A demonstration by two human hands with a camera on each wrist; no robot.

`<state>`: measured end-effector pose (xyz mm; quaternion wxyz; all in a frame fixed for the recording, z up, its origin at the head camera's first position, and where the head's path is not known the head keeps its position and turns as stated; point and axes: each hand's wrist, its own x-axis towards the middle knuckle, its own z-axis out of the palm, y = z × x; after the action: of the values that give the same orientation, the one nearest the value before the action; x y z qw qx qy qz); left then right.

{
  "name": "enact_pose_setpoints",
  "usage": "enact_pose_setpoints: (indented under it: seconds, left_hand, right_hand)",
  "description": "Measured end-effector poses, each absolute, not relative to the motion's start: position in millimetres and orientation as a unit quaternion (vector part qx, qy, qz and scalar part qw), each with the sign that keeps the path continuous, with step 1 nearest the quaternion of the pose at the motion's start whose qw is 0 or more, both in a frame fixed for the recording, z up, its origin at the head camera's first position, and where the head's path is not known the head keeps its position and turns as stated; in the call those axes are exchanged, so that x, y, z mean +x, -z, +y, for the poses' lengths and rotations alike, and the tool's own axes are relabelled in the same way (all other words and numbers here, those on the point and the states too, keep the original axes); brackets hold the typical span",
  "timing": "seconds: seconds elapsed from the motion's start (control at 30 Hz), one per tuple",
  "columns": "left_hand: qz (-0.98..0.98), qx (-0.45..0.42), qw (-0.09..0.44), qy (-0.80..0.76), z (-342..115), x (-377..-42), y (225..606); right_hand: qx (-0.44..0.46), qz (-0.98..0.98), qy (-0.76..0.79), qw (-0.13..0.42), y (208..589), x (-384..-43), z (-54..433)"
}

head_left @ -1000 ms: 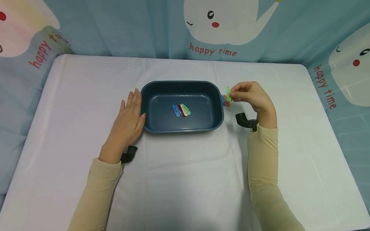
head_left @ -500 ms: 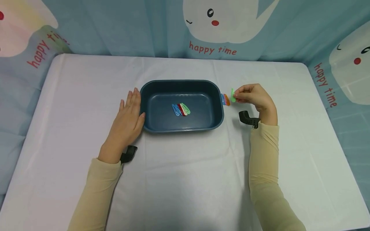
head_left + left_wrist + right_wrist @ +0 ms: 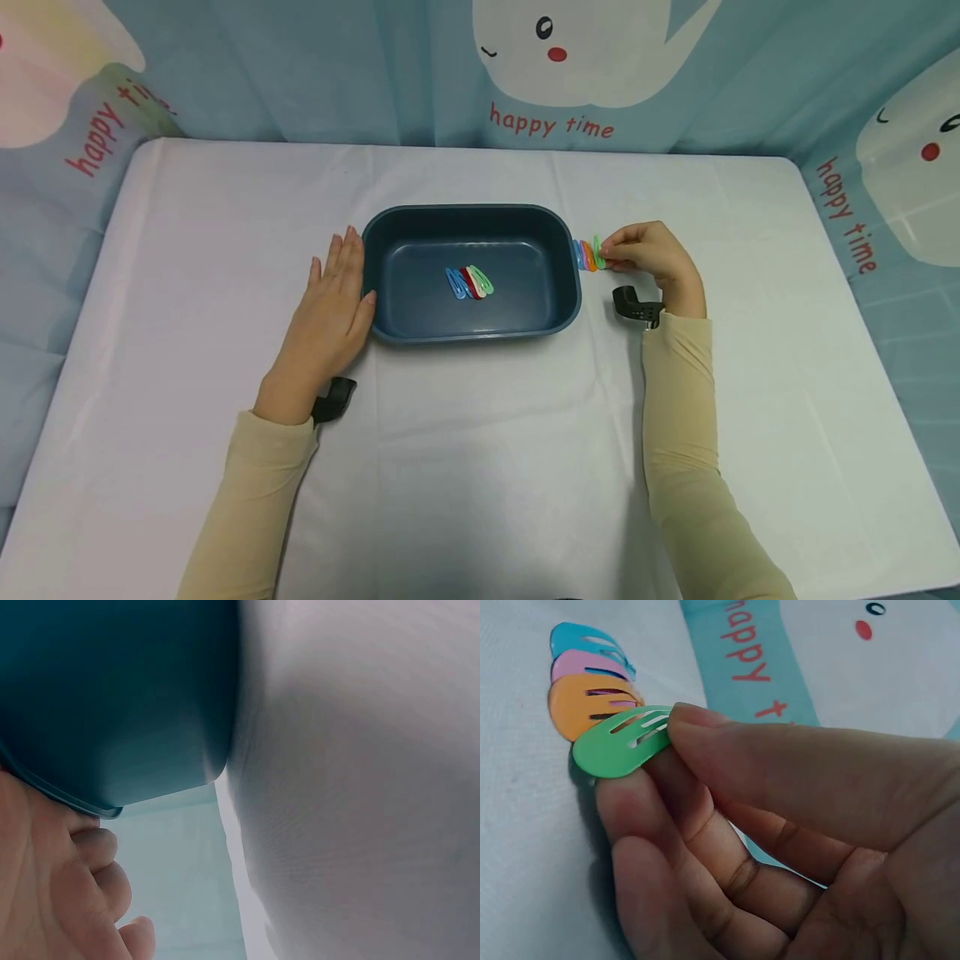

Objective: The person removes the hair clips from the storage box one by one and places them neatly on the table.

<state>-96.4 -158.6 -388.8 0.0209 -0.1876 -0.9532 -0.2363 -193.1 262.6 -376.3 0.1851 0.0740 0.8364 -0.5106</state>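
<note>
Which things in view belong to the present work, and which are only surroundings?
Probably part of the work:
green clip, pinched by the right grip
blue clip, pink clip, orange clip beside it
tray with clips inside, touched by the left grip

Surroundings:
printed curtain
white cloth

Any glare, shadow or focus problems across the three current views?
Head view: faint glare inside the dark blue tray, soft shadow on the white tablecloth beside the right sleeve; left wrist view: hazy and soft, the tray dim; right wrist view: green snap hair clip fairly crisp, dark shadow on the tablecloth beside the fingers.
</note>
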Motion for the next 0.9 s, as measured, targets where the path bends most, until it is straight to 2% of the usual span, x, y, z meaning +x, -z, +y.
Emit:
enact_pose_setpoints:
  seconds: [0.9]
  left_hand:
    - [-0.953,-0.186,0.024,0.236,-157.5,-96.0,387.6]
  right_hand:
    - [0.090,0.871,0.458,0.151,376.4,-192.7,256.9]
